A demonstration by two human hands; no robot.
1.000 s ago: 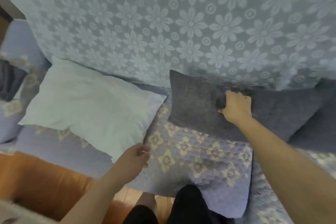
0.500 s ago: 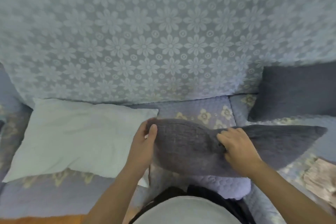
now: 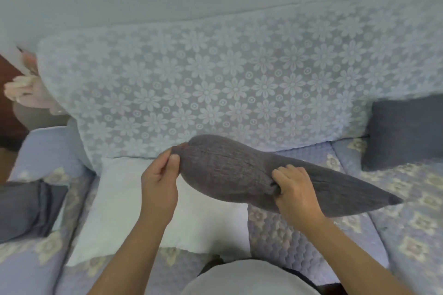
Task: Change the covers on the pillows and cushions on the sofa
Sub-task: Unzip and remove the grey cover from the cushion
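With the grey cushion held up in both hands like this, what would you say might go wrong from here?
1. The left hand only pinches a corner of the grey cushion, so that corner may slip out if pulled hard.
2. The right hand grips near the seam; tugging there might strain the fabric.
3. If dropped, the cushion would likely land on the white pillow lying below it.

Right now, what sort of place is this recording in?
Most likely a home living room. A sofa with a quilted floral seat cover fills the view, a lace flower-patterned throw drapes its back, and a bare white pillow lies on the seat beside the grey cushion being handled.
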